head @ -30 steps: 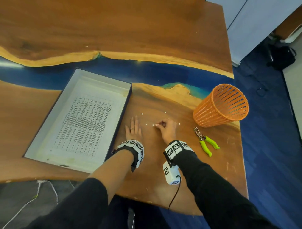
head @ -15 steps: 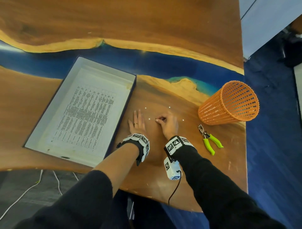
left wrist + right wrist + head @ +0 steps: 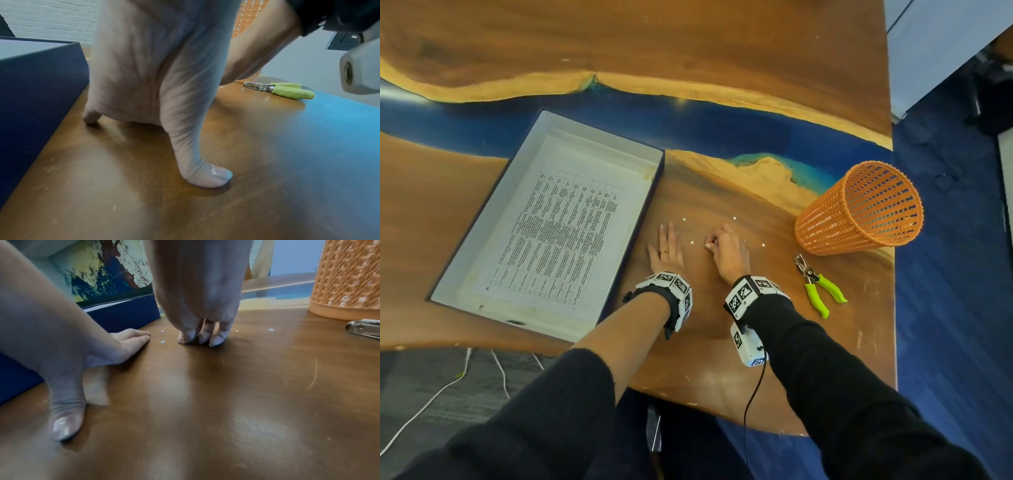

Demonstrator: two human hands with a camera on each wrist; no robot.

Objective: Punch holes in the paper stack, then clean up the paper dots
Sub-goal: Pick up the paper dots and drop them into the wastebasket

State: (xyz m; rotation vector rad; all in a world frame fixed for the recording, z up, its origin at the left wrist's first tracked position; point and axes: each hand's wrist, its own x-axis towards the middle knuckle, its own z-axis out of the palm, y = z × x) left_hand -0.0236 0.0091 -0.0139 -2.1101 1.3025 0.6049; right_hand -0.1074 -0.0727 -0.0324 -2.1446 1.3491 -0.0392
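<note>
Several small white paper dots [image 3: 692, 242] [image 3: 162, 341] lie scattered on the wooden table [image 3: 722, 342]. My right hand [image 3: 726, 248] [image 3: 197, 337] stands on bunched, curled fingertips and pinches a dot against the wood; the dot itself is mostly hidden. My left hand [image 3: 667, 251] [image 3: 127, 337] rests flat beside it, fingers straight, thumb [image 3: 205, 175] spread on the table. The printed paper stack [image 3: 558, 222] lies in a shallow white box [image 3: 599, 137] to the left. The green-handled hole punch [image 3: 816, 286] [image 3: 281, 91] lies on the table to the right of my right wrist.
An orange mesh basket [image 3: 859, 209] [image 3: 347, 280] stands beyond the punch, close to the table's right edge. The box's dark blue wall [image 3: 41, 81] runs right beside my left hand. Further dots [image 3: 734, 218] [image 3: 763, 245] lie in front of and to the right of my right hand.
The head view has shifted a little. Both hands stay in place. One dot that lay just left of my right fingertips is now under them.
</note>
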